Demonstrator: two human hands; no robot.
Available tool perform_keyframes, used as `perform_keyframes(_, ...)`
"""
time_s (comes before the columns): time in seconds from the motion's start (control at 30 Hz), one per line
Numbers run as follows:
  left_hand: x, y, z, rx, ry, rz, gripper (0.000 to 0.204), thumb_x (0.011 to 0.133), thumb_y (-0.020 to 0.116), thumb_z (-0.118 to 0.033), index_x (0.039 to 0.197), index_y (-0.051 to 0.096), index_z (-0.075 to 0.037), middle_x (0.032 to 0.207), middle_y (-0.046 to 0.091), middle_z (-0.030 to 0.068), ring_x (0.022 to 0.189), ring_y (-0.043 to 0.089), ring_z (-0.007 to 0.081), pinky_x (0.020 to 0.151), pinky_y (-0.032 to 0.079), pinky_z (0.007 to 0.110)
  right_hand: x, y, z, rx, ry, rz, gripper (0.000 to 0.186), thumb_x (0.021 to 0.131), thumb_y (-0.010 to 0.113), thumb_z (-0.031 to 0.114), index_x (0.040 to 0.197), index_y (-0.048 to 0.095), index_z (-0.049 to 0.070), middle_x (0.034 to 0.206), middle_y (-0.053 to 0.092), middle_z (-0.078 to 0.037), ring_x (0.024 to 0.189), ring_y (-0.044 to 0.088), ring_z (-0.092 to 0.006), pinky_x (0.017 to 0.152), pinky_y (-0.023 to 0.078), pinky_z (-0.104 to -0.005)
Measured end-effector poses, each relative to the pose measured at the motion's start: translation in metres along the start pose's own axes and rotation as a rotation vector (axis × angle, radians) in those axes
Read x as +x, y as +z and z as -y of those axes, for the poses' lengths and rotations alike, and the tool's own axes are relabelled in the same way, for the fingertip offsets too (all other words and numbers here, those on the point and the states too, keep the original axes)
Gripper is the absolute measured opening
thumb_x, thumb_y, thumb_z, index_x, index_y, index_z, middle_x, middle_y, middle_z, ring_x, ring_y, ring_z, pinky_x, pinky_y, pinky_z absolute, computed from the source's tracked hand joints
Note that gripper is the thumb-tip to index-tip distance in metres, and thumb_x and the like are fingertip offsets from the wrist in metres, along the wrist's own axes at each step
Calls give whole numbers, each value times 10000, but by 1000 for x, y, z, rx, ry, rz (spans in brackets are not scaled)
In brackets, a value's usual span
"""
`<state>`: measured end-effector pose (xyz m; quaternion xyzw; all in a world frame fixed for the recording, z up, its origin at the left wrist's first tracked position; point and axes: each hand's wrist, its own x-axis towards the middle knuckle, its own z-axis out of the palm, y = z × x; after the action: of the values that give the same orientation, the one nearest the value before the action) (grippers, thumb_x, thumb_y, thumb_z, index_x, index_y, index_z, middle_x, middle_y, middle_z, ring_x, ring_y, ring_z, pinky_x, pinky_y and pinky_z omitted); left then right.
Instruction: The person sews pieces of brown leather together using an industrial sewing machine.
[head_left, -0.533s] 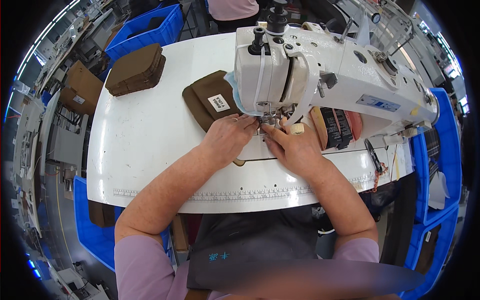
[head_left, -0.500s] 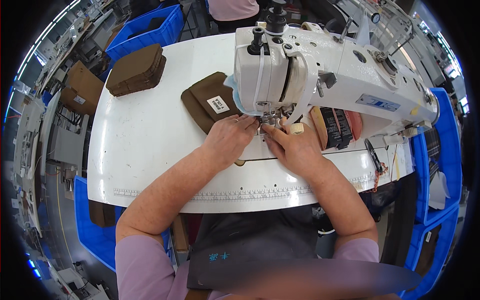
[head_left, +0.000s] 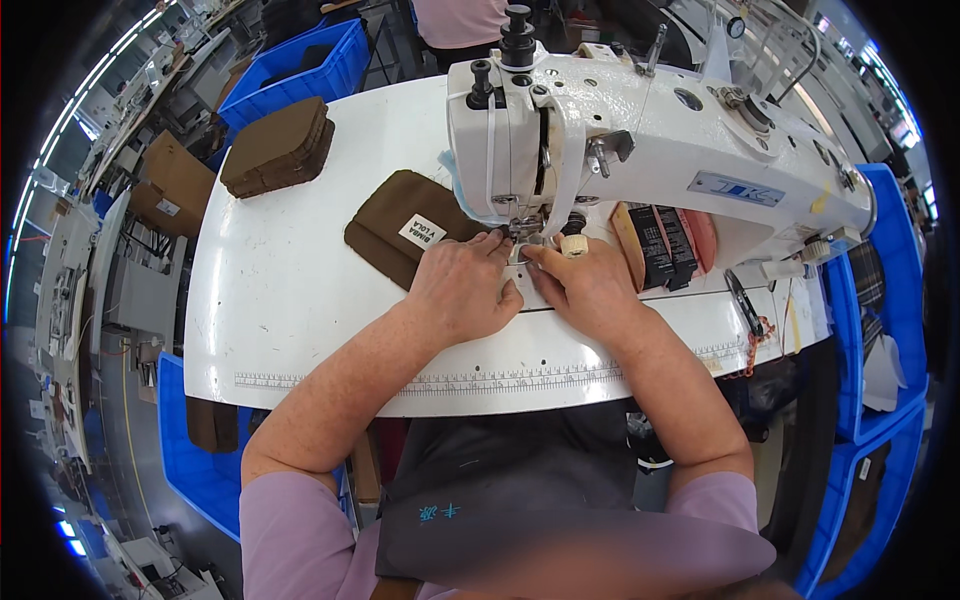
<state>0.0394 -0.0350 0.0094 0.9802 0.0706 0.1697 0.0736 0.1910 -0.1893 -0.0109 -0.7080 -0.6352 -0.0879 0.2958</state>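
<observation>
A brown padded fabric piece (head_left: pixel 390 225) with a white label (head_left: pixel 422 232) lies flat on the white table, left of the needle area of the sewing machine (head_left: pixel 500 150). Its right edge runs in by the presser foot (head_left: pixel 527 228). My left hand (head_left: pixel 458 285) rests palm down on the near right edge of the fabric, fingers laid toward the foot and thumb stuck out to the side. Close to the foot from the right, my right hand (head_left: pixel 590 290) has its index fingertip beside the metal plate and its thumb apart. The needle tip is hidden.
A stack of brown pieces (head_left: pixel 278 150) stands at the table's far left. Right of my right hand lie black printed strips (head_left: pixel 665 245) and small snips (head_left: pixel 745 302). Blue bins (head_left: pixel 890 300) flank the table. A ruler strip (head_left: pixel 430 382) runs along its front edge.
The fabric piece has turned counterclockwise, its label coming nearer to me. My left thumb has moved out from the fingers. The right hand stays by the foot; the whole view has shifted slightly.
</observation>
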Motion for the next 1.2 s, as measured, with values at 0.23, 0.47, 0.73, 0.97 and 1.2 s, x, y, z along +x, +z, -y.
perform_keyframes(0.23,-8,-3,39,-187,164,-74,281,957,634,-87,1209,744,-28,1262,728,151,1137,696,321,1054,501,443,2,1,1,0,-12,-1,176,916,724,189,1057,776,98,877,616,-140,775,664,-338,677,531,-474)
perform_keyframes(0.47,-19,-4,14,23,62,150,442,1029,573,-246,1417,602,-36,1476,598,163,1339,591,300,1055,503,446,2,2,1,0,-27,-22,179,917,719,179,1065,777,96,858,629,-138,752,659,-340,652,527,-474)
perform_keyframes(0.73,-19,-3,34,-131,199,43,484,964,691,-320,1346,636,-29,1473,595,132,1406,523,326,1191,385,512,0,2,4,-79,-40,35,210,914,722,187,1104,779,120,771,616,-140,727,645,-332,625,515,-464)
perform_keyframes(0.97,-19,0,39,-248,148,124,507,973,684,-324,1378,607,-29,1516,547,140,1449,464,349,1247,291,551,0,2,6,-121,-39,53,226,921,712,196,1127,779,130,771,615,-140,745,646,-328,631,516,-464)
perform_keyframes(1.2,-23,9,22,-152,25,93,552,999,637,-391,1419,585,-36,1533,525,153,1473,431,363,1252,264,576,0,4,6,-129,-26,50,246,927,704,198,1153,774,131,786,625,-137,763,646,-324,654,522,-461)
